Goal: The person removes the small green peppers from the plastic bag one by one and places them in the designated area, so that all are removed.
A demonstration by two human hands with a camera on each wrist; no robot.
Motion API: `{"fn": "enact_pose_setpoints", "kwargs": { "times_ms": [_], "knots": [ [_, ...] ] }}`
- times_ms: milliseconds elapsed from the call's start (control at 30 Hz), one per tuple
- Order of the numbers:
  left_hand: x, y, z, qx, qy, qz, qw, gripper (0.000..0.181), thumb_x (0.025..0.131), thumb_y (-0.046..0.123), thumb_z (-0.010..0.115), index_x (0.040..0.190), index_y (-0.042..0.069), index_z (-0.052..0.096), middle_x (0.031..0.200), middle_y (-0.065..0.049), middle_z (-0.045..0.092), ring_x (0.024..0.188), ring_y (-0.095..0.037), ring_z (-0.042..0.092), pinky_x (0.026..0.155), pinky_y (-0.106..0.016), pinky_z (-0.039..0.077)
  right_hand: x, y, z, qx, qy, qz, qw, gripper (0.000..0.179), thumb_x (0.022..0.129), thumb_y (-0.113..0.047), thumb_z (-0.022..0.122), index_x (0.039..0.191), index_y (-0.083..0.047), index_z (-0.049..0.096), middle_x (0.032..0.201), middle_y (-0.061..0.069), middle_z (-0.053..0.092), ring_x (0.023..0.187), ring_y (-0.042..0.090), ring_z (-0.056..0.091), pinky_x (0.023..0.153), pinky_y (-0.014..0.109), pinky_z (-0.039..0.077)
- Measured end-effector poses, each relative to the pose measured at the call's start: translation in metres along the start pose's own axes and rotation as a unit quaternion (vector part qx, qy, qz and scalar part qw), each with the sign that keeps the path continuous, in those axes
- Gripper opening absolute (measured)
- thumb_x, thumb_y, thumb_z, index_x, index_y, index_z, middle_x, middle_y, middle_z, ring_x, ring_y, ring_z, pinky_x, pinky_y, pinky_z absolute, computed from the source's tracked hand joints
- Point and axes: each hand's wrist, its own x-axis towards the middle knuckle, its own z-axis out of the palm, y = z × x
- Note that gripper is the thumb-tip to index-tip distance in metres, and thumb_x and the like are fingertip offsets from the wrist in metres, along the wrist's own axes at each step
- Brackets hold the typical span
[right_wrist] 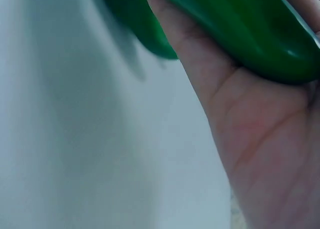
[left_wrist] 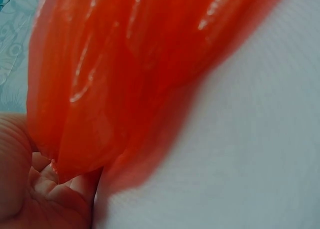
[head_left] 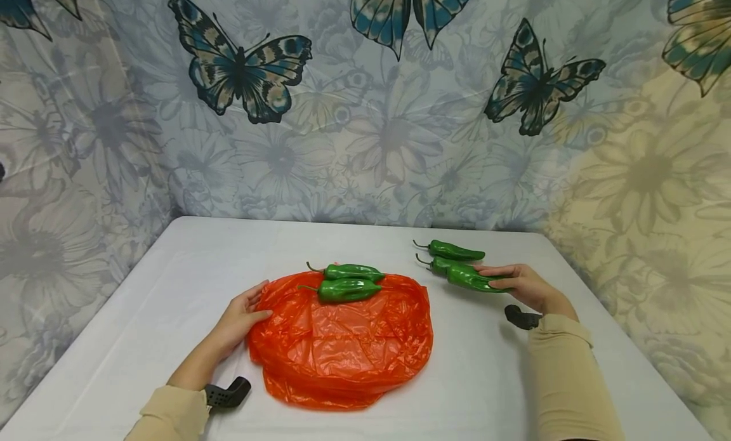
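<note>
A crinkled orange-red plastic bag (head_left: 342, 346) lies spread on the table. My left hand (head_left: 242, 314) holds its left edge; in the left wrist view the bag's film (left_wrist: 115, 89) comes down between thumb and palm. Two green chili peppers, one in front (head_left: 348, 290) and one behind (head_left: 354, 272), rest side by side on the bag's far part. At the right, my right hand (head_left: 528, 289) grips another green pepper (head_left: 476, 278) by its tip end, its stem end pointing left. That pepper (right_wrist: 260, 34) lies along the fingers in the right wrist view.
Just beyond the held pepper, a green pepper (head_left: 438, 264) is partly hidden by it, and one more (head_left: 454, 250) lies farther back on the white table (head_left: 474, 377). A butterfly-patterned cloth (head_left: 365, 143) hangs behind the table and at both sides.
</note>
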Motion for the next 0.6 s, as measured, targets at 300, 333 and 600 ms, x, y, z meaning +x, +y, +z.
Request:
{"fn": "enact_pose_setpoints", "kwargs": {
  "times_ms": [300,333,600],
  "knots": [
    [-0.002,0.002,0.001,0.001,-0.001,0.000,1.0000,0.065,0.091,0.001,0.051,0.148,0.001,0.020,0.151,-0.022,0.025,0.138,-0.035,0.030,0.107,-0.042,0.032,0.000,0.018,-0.001,0.002,-0.028,0.022,0.9994,0.035,0.088,0.000,0.057,0.122,0.003,0.059,0.122,-0.021,0.058,0.111,-0.014,0.048,0.089,0.013,0.048],
    [-0.002,0.002,0.001,0.001,-0.001,0.000,1.0000,0.065,0.091,0.001,0.051,0.148,0.001,0.020,0.151,-0.022,0.025,0.138,-0.035,0.030,0.107,-0.042,0.032,0.000,0.020,-0.001,-0.002,-0.032,0.023,0.9992,0.035,0.088,-0.001,0.057,0.123,0.003,0.059,0.123,-0.022,0.058,0.112,-0.014,0.047,0.089,0.013,0.048],
    [-0.002,0.002,0.001,0.001,0.001,0.002,1.0000,0.064,0.091,0.000,0.050,0.147,0.000,0.020,0.151,-0.023,0.025,0.138,-0.036,0.029,0.108,-0.042,0.031,0.001,0.023,-0.003,-0.013,-0.045,0.017,0.9988,0.036,0.088,-0.001,0.058,0.124,0.001,0.058,0.124,-0.022,0.057,0.112,-0.014,0.048,0.089,0.014,0.049]
  ]
}}
